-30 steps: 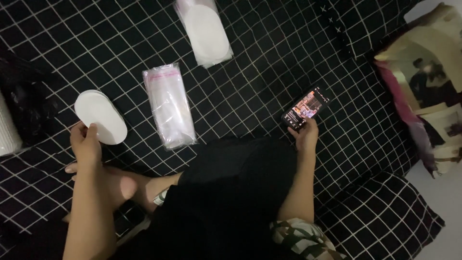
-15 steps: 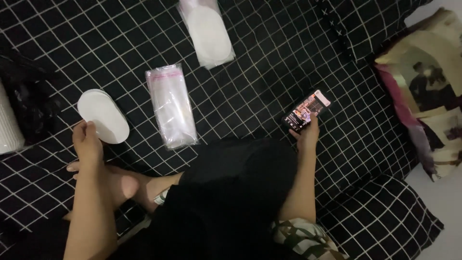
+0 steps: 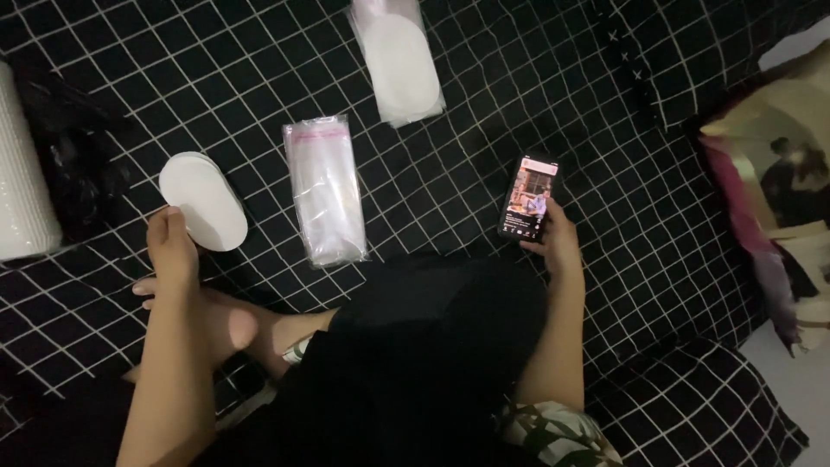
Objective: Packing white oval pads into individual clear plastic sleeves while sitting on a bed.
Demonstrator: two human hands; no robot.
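Landmark: stack of clear bags (image 3: pixel 326 190), lying flat on the black checked blanket (image 3: pixel 484 78).

Left hand (image 3: pixel 173 251) — left of the bags, fingers closed on the near edge of a stack of white oval pads (image 3: pixel 203 201); the pads rest on the blanket just beside the bags, not touching them.

Right hand (image 3: pixel 558 242) — right of the bags, well apart, wrapped around a phone (image 3: pixel 528 197) with its screen lit and facing up.

1 packet of white pads (image 3: pixel 398 56) lies beyond the bags, near their far end. 1 black plastic bag (image 3: pixel 82 164) and a white roll (image 3: pixel 22 173) sit further left of the pads.
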